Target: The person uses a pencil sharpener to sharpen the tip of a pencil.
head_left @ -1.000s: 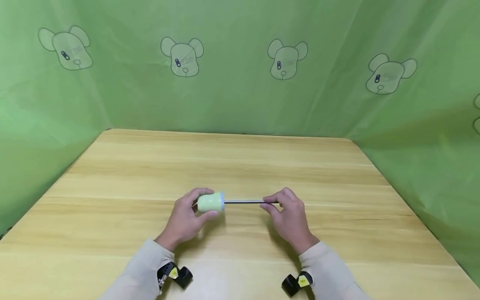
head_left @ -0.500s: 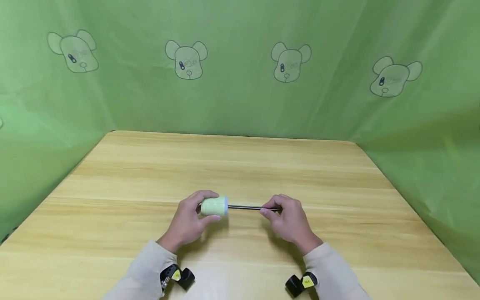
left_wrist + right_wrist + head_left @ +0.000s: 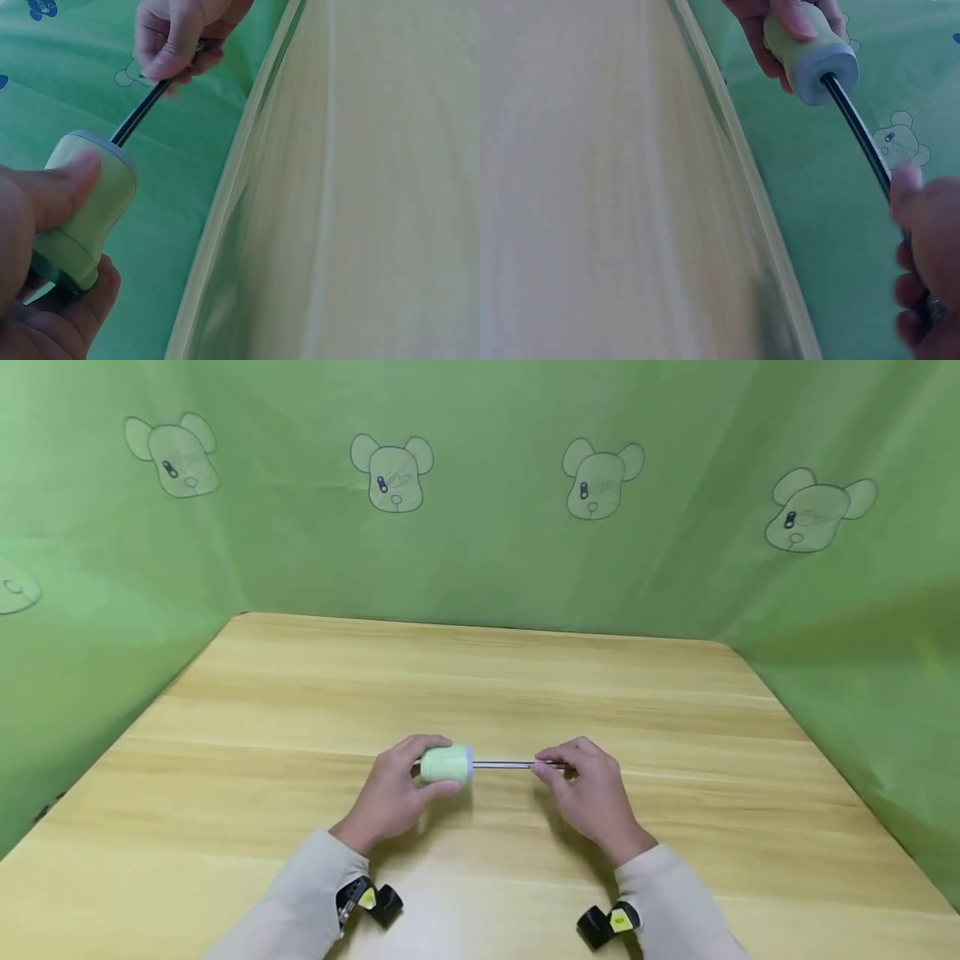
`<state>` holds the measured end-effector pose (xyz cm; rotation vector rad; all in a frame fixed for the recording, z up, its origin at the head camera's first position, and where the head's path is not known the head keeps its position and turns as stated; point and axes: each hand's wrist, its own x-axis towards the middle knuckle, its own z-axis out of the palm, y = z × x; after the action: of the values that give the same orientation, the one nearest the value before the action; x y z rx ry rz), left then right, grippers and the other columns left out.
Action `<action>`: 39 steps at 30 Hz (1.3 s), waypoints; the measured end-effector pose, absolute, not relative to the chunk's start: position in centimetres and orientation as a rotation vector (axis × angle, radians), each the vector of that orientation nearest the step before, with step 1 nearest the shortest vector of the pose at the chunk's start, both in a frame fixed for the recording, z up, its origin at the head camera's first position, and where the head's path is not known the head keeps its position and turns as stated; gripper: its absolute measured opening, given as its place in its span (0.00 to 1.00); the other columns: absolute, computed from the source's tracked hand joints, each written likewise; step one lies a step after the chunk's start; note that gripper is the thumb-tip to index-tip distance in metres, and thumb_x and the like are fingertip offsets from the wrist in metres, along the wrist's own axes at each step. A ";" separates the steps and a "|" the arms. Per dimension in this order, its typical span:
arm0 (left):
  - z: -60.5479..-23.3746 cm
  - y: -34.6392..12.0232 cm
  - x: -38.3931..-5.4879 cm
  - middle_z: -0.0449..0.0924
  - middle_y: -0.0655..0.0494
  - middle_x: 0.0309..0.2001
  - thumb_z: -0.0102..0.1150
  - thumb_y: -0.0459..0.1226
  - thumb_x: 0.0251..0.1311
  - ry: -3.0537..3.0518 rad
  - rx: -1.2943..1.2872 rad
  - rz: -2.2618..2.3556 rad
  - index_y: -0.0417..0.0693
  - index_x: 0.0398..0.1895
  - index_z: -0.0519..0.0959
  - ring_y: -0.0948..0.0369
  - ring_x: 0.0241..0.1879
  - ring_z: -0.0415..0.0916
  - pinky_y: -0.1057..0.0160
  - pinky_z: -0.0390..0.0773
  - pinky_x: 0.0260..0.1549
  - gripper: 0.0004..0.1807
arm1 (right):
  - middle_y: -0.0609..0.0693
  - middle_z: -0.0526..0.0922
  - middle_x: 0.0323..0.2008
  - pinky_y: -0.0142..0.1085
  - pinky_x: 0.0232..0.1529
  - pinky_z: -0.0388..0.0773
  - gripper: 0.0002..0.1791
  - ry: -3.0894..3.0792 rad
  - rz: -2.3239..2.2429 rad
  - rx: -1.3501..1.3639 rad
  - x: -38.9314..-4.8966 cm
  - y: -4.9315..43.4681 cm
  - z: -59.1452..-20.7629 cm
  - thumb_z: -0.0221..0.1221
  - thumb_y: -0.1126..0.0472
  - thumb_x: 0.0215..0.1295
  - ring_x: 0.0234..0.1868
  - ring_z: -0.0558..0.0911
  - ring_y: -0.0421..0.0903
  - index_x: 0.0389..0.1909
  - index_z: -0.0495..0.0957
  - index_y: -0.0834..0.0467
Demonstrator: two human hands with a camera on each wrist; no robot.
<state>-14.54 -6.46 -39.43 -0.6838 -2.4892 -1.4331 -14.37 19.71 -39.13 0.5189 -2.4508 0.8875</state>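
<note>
A screwdriver with a pale green, waisted handle (image 3: 446,764) and a thin dark shaft (image 3: 501,765) is held level above the wooden table in the head view. My left hand (image 3: 390,789) grips the handle, thumb on the near side and fingers on the far side. In the left wrist view a dark green butt end of the handle (image 3: 97,202) shows by the fingers. The handle's front carries a lilac-grey collar (image 3: 810,79), where the shaft enters. My right hand (image 3: 588,789) pinches the shaft toward its far end between thumb and fingers; its tip is largely hidden there.
The light wooden table (image 3: 480,685) spreads beneath both hands, its far edge meeting a green curtain (image 3: 495,568) printed with bear heads. Curtain also hangs on the left and right sides. A wrist camera (image 3: 386,906) is strapped to each sleeve.
The stretch of shaft showing between the handle and my right fingers is shorter, and its shine has shifted. The whole head view has slid slightly; both hands keep their hold.
</note>
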 end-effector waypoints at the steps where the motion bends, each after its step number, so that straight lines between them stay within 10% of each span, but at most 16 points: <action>1: -39.4 -6.4 -14.6 0.79 0.49 0.48 0.73 0.34 0.48 -2.489 -0.674 -1.453 0.40 0.54 0.75 0.59 0.39 0.76 0.67 0.81 0.42 0.28 | 0.50 0.79 0.30 0.34 0.29 0.77 0.10 -2.400 0.880 0.541 -14.4 19.7 -39.3 0.74 0.67 0.47 0.29 0.76 0.44 0.32 0.85 0.60; 16: -38.9 -6.6 -14.7 0.80 0.48 0.42 0.74 0.33 0.47 -2.478 -0.658 -1.541 0.40 0.53 0.77 0.60 0.34 0.77 0.66 0.82 0.32 0.27 | 0.47 0.74 0.21 0.22 0.17 0.62 0.15 -2.050 0.789 0.742 -14.7 19.5 -39.2 0.79 0.73 0.30 0.19 0.67 0.37 0.24 0.85 0.64; 27: -39.4 -6.6 -14.6 0.81 0.48 0.48 0.76 0.32 0.42 -2.481 -0.667 -1.395 0.41 0.50 0.78 0.59 0.38 0.77 0.66 0.80 0.36 0.27 | 0.43 0.80 0.20 0.35 0.25 0.73 0.07 -2.676 0.972 0.430 -14.1 19.2 -38.1 0.70 0.61 0.56 0.22 0.74 0.39 0.22 0.85 0.57; 39: -39.0 -6.7 -14.5 0.81 0.48 0.46 0.75 0.33 0.46 -2.448 -0.672 -1.466 0.40 0.52 0.77 0.59 0.36 0.78 0.69 0.81 0.38 0.27 | 0.48 0.75 0.28 0.35 0.28 0.76 0.16 -2.239 0.820 0.564 -14.5 19.2 -39.2 0.79 0.68 0.36 0.28 0.75 0.46 0.27 0.83 0.61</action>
<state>-14.52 -6.66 -39.00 -0.6725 -2.4480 -1.4665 -14.49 19.19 -39.19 0.5643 -2.2393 0.8197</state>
